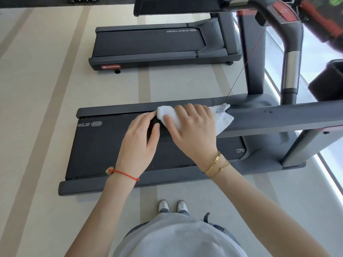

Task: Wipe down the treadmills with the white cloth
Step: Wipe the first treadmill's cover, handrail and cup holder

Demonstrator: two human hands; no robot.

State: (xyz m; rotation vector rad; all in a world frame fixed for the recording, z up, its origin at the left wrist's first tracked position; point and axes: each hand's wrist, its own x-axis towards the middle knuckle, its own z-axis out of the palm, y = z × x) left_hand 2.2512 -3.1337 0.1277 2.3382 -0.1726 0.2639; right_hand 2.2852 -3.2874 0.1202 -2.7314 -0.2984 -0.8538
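Head view shows the white cloth (194, 115) bunched under the right hand (193, 130) on the near treadmill (111, 145), by its far rail; fingers curl over it. Left hand (139, 141) rests flat alongside. Advised: firm, overlapping strokes along the rail.

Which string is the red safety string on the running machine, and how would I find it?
Start at the near treadmill, the one under the two hands. Look up to its console at the top right, with the red panel. The red cord is a thin, straight line slanting down from there toward the white cloth; nothing else is so thin.
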